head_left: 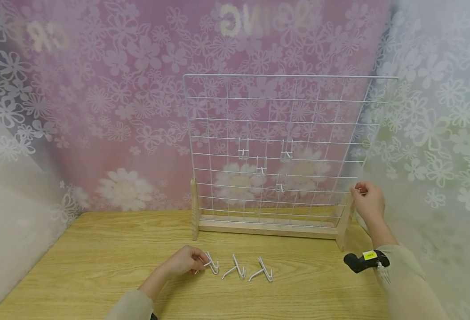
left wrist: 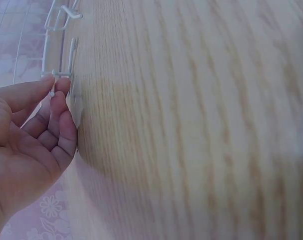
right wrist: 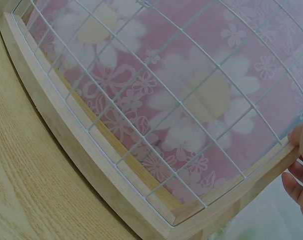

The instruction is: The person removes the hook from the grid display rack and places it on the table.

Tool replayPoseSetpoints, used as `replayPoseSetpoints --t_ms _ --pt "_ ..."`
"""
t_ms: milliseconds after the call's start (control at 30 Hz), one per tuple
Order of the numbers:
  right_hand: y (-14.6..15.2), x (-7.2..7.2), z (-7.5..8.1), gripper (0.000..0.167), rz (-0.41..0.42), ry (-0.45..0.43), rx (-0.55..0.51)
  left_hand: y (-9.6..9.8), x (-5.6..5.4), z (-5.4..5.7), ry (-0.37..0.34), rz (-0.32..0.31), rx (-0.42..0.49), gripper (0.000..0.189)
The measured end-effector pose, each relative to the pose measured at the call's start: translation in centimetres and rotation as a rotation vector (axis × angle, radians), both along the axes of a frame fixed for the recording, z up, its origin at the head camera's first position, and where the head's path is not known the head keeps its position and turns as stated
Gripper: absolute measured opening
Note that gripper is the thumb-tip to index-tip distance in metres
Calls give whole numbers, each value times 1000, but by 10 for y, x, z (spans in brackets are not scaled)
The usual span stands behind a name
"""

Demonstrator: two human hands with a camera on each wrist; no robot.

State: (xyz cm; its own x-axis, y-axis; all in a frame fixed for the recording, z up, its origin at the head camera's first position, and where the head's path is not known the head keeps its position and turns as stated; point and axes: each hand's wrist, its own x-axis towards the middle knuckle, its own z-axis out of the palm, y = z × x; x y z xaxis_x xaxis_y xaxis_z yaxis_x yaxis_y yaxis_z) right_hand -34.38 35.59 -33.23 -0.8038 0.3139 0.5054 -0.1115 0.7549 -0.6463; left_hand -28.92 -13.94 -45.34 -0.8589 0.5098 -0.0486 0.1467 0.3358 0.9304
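- Hook [head_left: 210,262], lower centre, pinched by left hand [head_left: 184,261]: loose fingertips could drop it.
- Right hand [head_left: 368,200], curled on rack [head_left: 264,139] edge, right: tugging might tip it.

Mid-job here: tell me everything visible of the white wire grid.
The grid is an upright rectangular mesh of thin white wires, metal-looking, with a thicker top edge. It sits in a pale wooden stand on the table. Four white hooks hang near its middle. The right grip holds the stand's right post; contact with the wires is unclear.
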Motion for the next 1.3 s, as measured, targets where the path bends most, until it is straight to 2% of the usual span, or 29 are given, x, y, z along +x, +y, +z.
replayPoseSetpoints --t_ms 533,867,1100,1300 --pt "12 8 2 24 -27 9 -12 11 -5 5 26 -31 -20 16" --pt "14 11 1 24 -27 -1 -11 12 -1 4 39 -54 -30 15" --pt "3 2 -3 23 20 26 -1 3 3 5 58 -7 -63 8" --pt "2 0 -4 19 -3 58 3 4 0 13 87 19 -73 9"
